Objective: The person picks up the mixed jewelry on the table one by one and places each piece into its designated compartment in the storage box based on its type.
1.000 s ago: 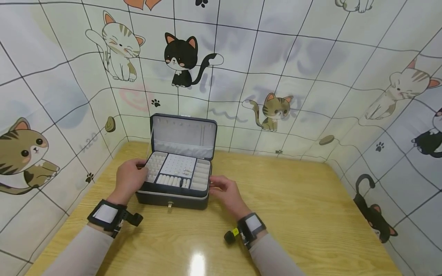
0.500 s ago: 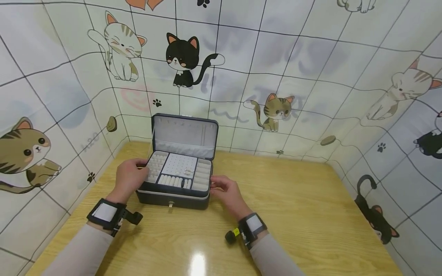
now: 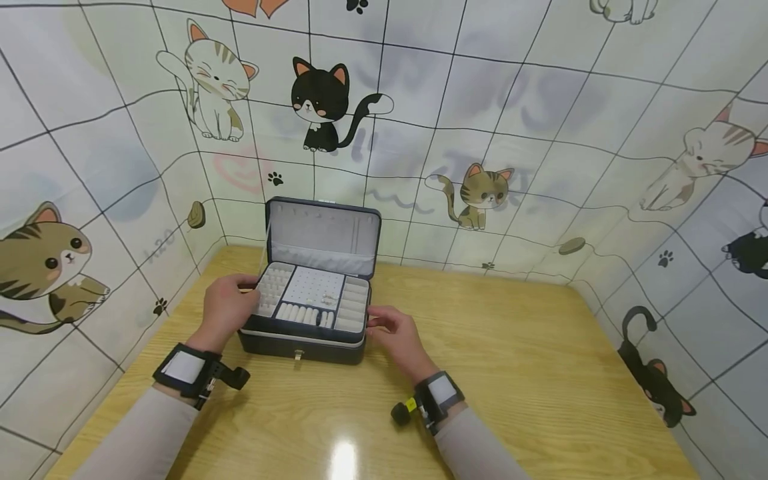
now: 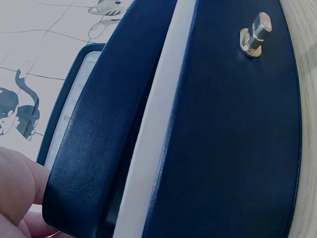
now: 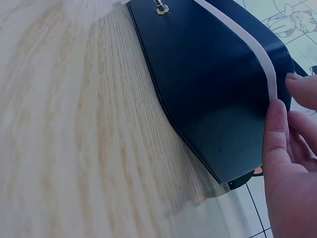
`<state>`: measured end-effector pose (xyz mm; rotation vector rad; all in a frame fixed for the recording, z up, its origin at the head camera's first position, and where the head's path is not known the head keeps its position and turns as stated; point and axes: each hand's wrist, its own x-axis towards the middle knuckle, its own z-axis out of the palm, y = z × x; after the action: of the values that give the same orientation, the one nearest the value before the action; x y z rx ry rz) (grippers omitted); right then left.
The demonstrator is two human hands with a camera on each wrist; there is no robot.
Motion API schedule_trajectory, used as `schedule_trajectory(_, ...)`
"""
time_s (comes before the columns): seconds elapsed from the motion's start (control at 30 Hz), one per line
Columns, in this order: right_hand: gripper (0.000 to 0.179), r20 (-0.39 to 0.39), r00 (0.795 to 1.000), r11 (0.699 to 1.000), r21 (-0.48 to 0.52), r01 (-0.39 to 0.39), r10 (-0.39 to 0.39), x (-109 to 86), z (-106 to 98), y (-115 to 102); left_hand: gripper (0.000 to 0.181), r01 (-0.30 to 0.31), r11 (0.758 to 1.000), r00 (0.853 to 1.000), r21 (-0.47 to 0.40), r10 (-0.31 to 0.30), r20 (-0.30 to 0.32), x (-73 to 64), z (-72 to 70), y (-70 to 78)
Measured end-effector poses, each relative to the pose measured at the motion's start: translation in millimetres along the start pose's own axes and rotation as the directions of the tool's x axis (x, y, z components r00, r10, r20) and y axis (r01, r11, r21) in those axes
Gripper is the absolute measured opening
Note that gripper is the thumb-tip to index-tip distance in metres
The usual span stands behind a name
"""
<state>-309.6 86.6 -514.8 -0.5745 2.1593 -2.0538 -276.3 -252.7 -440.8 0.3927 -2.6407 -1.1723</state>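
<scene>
A dark navy jewelry box (image 3: 270,343) stands on the table, its grey-lined lid (image 3: 321,233) raised against the back. Its upper jewelry tray (image 3: 318,329) has padded ring rolls and a white panel with small earrings. My left hand (image 3: 225,307) grips the tray's left end, thumb at the wall. In the left wrist view, a dark gap runs between the tray and the white rim (image 4: 153,124) of the base. My right hand (image 3: 399,337) holds the tray's right end, thumb above and a fingertip at the white rim; the other fingers are partly hidden.
A gold turn clasp (image 3: 298,355) sticks out from the box front. The wooden table (image 3: 510,360) extends right and in front of the box. A cat-print cloth (image 3: 408,100) hangs behind and along both sides.
</scene>
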Motion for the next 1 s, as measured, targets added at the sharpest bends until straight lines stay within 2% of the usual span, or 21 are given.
schedule_trajectory(0.43, 0.044, -0.005, 1.0, 1.0, -0.01, -0.021, 0.021, -2.6, 1.1, -1.6, 0.044, -0.016, 1.0, 1.0, 0.016, 0.017, -0.011, -1.4, 1.5, -0.5)
schedule_trajectory(0.63, 0.043, -0.011, 1.0, 1.0, -0.016, -0.007, 0.007, -2.0, 1.0, 0.2, 0.044, -0.025, 0.999, 0.999, 0.04, 0.025, -0.021, -1.3, 3.5, 0.1)
schedule_trajectory(1.0, 0.046, -0.017, 0.999, 0.999, -0.003, -0.044, 0.044, -1.7, 2.2, -0.8, 0.041, -0.082, 0.993, 0.993, 0.083, 0.089, -0.081, -1.4, 8.4, 0.0)
